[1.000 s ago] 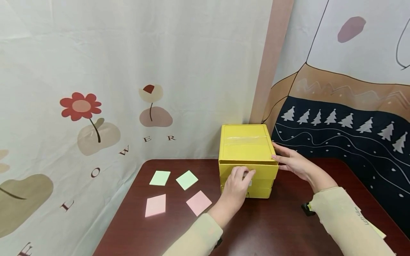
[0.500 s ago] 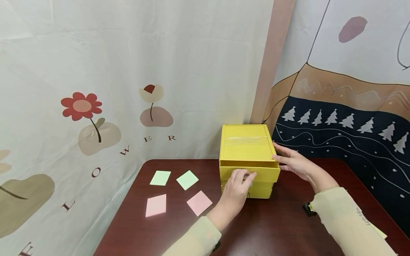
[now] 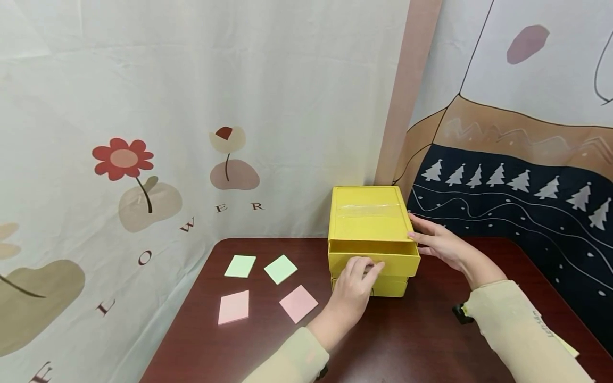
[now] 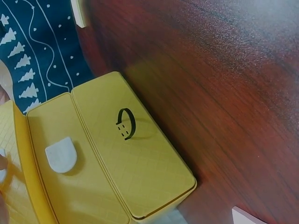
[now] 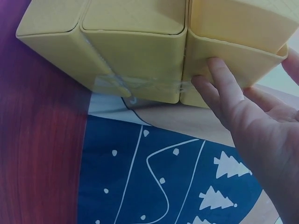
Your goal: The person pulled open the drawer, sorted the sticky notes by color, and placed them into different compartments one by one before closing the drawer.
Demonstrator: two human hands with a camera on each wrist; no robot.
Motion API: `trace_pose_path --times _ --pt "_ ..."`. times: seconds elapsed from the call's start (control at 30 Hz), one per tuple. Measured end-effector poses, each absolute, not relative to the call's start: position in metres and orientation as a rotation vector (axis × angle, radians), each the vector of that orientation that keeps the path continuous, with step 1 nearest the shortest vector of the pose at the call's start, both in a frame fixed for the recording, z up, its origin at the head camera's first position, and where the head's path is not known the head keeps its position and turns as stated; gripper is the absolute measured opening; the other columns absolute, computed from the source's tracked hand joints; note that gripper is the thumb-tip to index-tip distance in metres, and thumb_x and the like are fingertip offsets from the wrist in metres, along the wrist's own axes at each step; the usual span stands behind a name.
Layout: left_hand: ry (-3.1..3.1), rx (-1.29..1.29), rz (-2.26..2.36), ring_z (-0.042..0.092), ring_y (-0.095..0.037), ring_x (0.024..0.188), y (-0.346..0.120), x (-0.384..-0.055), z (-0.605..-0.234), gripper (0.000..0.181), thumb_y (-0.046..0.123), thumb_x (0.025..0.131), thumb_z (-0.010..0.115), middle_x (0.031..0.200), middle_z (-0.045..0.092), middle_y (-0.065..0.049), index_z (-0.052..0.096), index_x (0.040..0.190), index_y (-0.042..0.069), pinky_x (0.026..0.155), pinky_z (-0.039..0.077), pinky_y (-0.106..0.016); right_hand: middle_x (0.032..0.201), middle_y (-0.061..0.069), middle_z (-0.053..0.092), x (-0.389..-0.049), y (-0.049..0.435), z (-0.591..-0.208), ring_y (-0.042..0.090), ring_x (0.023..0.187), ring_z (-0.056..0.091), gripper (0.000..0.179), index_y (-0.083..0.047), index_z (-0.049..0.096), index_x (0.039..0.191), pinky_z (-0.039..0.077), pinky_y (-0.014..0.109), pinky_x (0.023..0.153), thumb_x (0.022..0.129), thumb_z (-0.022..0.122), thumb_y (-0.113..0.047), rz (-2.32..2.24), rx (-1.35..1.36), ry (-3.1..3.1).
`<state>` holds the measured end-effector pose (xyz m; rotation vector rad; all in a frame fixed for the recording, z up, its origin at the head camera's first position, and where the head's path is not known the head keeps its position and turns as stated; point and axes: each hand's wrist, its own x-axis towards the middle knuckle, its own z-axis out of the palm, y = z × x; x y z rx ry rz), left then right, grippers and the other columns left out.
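Note:
A yellow three-tier drawer box (image 3: 369, 226) stands at the table's back, its top drawer (image 3: 397, 263) pulled partly out. My left hand (image 3: 350, 290) pinches the white tab handle (image 4: 2, 170) on that drawer's front, which shows only at the edge of the left wrist view. Below it, the middle drawer front bears another white tab (image 4: 61, 155), and the bottom front has a black loop handle (image 4: 132, 125). Against the box's right side my right hand (image 3: 442, 247) rests with extended fingers, two of them touching the wall (image 5: 205, 49) in the right wrist view.
Left of the box lie two green sticky-note pads (image 3: 240, 266) and two pink pads (image 3: 299, 304) on the dark red table (image 3: 402, 340). Part of a pale yellow pad (image 3: 566, 346) shows beneath my right sleeve. A printed curtain (image 3: 297, 106) hangs behind.
The top drawer has slid out toward me, widening the gap beneath the box's top, with my left hand moving slightly down along with it. My right hand has stayed at the side.

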<state>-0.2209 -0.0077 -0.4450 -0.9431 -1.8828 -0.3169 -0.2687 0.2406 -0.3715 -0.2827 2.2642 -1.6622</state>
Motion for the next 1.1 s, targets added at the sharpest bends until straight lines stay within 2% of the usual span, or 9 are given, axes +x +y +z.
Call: trace_pose_path --times 0.43,0.8,1.1 --pt "-1.832 -0.962 -0.305 0.057 -0.019 0.088 -0.01 -0.212 -0.443 0.036 0.007 0.101 0.035 0.095 0.06 -0.006 0.071 0.104 0.01 0.075 0.051 -0.02 0.159 0.017 0.004 -0.267 0.239 -0.368 0.042 0.138 0.028 0.08 -0.013 0.005 0.153 0.04 0.048 0.102 0.095 0.054 -0.037 -1.65 -0.302 2.276" --pt "-1.841 -0.953 -0.309 0.056 -0.019 0.091 -0.01 -0.211 -0.45 0.025 0.003 0.089 0.056 0.098 0.06 -0.006 0.07 0.108 0.011 0.077 0.051 -0.022 0.159 0.017 0.005 -0.267 0.239 -0.369 0.042 0.137 0.029 0.08 -0.013 0.005 0.153 0.04 0.049 0.102 0.095 0.054 -0.037 -1.649 -0.316 2.28" --pt "-1.844 -0.961 -0.314 0.056 -0.019 0.091 -0.011 -0.208 -0.448 0.027 0.002 0.085 0.059 0.098 0.06 -0.006 0.07 0.108 0.011 0.078 0.051 -0.021 0.158 0.017 0.004 -0.267 0.24 -0.369 0.042 0.137 0.029 0.079 -0.013 0.005 0.153 0.039 0.05 0.102 0.095 0.053 -0.037 -1.642 -0.317 2.289"
